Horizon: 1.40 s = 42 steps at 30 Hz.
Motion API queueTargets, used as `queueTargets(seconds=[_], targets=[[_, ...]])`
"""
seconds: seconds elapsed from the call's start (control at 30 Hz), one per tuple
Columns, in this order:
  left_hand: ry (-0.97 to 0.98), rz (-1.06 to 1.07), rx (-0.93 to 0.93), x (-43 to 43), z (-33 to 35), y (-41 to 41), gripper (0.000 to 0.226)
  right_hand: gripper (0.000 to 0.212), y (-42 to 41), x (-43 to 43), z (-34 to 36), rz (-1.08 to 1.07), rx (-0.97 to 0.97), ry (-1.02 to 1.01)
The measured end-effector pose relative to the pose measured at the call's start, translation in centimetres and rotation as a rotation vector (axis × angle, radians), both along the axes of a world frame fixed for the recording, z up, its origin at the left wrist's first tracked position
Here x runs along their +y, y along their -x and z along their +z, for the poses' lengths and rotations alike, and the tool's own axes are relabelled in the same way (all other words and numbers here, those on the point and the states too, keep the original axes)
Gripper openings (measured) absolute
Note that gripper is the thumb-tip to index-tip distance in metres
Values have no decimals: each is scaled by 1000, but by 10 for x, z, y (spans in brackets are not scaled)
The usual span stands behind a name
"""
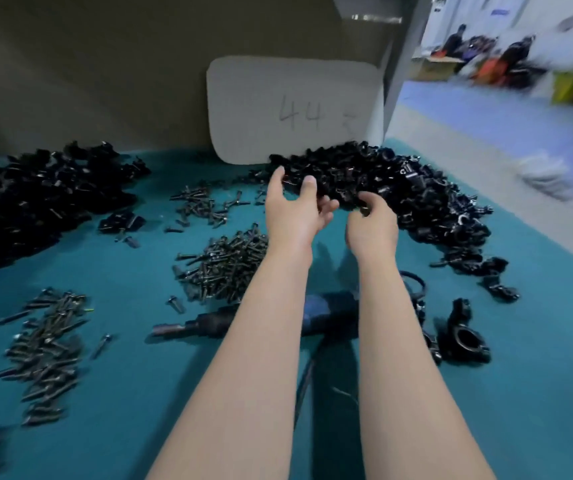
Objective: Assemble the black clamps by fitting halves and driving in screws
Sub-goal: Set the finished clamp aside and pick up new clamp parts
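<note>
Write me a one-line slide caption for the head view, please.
Left hand reaches into the pile of black clamp halves, right hand pinching one, on the teal table beside heaped screws.

A left clamp-half pile [35, 195] and a right clamp-half pile [399, 188] are lying at the back of the worktop [132, 393]. A card [278, 109] is leaning behind, between them. A centre screw heap [222, 265] and a front-left screw heap [49, 348] are sitting nearer. A driver [205, 323] is lying before the centre screw heap, a clamp [462, 337] to its right.
</note>
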State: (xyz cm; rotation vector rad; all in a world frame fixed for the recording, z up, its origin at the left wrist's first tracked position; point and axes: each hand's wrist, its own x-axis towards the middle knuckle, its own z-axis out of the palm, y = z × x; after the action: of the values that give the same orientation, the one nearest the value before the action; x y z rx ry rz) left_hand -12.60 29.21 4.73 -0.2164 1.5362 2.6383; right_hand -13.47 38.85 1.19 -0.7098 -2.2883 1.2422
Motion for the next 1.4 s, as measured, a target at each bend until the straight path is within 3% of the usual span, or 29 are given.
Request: queueTargets(seconds=[0.1,0.33,0.43,0.63,0.73,0.8,0.87,1.1,1.27,1.4], targets=[[10,-51,-9,25,-6,7,50,43,16,26,-10,3,-231,-27],[-183,-114,-164,41,-11,33,29,56,50,53,-15,-18,-290,-19],[-167,-121,-193,45,-11,40,18,61,59,53,-22,-22,-431,-52],[-109,-113,-186,50,-12,46,7,27,71,54,-17,18,-466,-64],[-98,-50,-157,53,-12,52,19,28,71,60,-11,-107,-280,-80],[-77,-5,-140,58,-10,56,32,38,74,65,-6,-212,-126,-112],[-40,11,-140,67,-6,59,38,49,82,67,-3,-234,-96,-141],[32,-16,-122,96,-2,82,53,63,129,85,-7,-171,-306,-147],[16,-32,-164,92,-14,90,49,45,132,80,-7,-101,-487,-218],[-17,-18,-151,85,-15,77,40,44,111,74,-6,69,-588,-163]])
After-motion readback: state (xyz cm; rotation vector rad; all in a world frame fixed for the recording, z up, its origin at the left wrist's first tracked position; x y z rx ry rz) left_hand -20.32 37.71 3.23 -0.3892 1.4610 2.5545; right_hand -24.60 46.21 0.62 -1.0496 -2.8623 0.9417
